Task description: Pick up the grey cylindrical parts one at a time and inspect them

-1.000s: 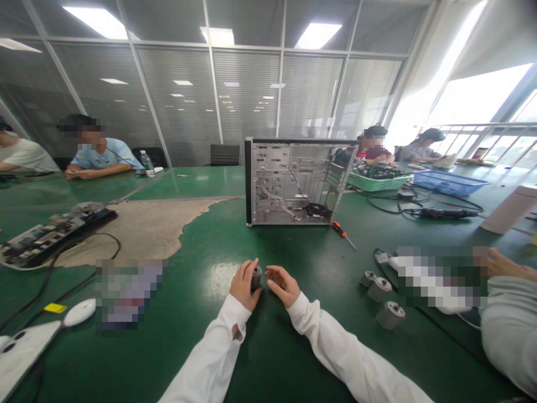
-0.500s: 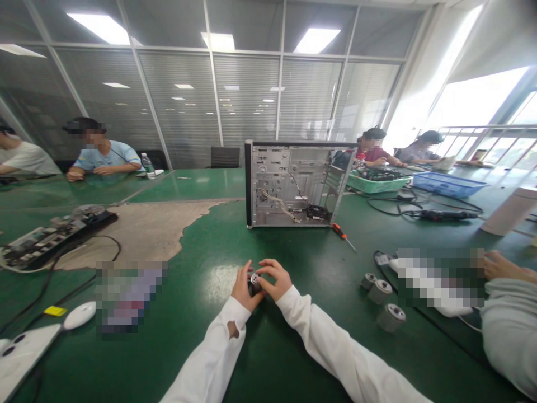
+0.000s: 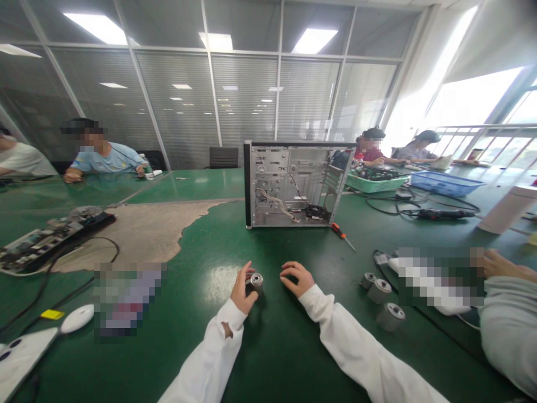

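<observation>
Since half a second ago, the right hand (image 3: 297, 280) has been drawn away to the right from the small metal cylinder (image 3: 257, 281), and its fingers are now loosely curled, with nothing held. The cylinder is seen upright on the green table (image 3: 293, 347), between the thumb and parted fingers of the left hand (image 3: 242, 294); whether it is touched cannot be told. Three similar cylinders (image 3: 380, 291) are grouped well to the right. Beyond the hands, an open computer case (image 3: 289, 182) is stood on the table, with a screwdriver (image 3: 340, 232) laid just beside its lower right corner.
</observation>
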A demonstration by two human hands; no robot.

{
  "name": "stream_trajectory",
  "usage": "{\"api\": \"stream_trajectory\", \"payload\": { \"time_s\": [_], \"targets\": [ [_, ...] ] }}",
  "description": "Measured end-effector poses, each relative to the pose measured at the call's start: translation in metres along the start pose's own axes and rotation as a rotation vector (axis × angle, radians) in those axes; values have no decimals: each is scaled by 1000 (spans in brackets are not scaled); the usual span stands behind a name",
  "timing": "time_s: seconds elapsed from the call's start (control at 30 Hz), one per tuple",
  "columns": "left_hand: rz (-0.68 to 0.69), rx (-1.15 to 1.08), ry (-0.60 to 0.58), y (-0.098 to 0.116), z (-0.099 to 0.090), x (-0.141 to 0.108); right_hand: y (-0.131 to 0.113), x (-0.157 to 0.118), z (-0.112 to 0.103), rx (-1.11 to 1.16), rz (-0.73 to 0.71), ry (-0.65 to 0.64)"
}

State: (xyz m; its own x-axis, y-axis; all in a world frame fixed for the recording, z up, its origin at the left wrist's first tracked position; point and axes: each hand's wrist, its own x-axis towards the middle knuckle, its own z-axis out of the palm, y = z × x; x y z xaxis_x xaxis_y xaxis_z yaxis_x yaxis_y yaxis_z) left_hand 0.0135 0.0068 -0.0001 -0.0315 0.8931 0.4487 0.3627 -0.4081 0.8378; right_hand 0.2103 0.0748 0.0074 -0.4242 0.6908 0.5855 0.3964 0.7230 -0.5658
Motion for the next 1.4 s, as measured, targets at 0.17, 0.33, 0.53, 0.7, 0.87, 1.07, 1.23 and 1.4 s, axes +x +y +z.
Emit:
{"api": "stream_trajectory", "payload": {
  "time_s": [0.17,0.33,0.53,0.7,0.87,1.07,1.23,1.4],
  "targets": [
    [-173,-211,175,-20,4,5,20,-13,-5,-27,10,-120],
    [-312,-351,283,-23,1,9,27,-12,-9,120,205,-23],
    [-371,-400,332,-20,-2,11,27,-12,-9,48,155,-64],
    [-425,-398,370,-17,-3,12,25,-12,-7,-62,92,-107],
    [-448,-385,372,-13,-3,13,21,-13,-8,-95,66,-53],
    [-432,-392,366,-12,-2,13,0,-13,-8,-58,-12,44],
    [-451,-423,324,-4,-5,12,-38,-18,10,48,-10,-18],
    [-499,-465,110,17,-6,10,-60,-28,22,50,50,-61]
  ]
}}
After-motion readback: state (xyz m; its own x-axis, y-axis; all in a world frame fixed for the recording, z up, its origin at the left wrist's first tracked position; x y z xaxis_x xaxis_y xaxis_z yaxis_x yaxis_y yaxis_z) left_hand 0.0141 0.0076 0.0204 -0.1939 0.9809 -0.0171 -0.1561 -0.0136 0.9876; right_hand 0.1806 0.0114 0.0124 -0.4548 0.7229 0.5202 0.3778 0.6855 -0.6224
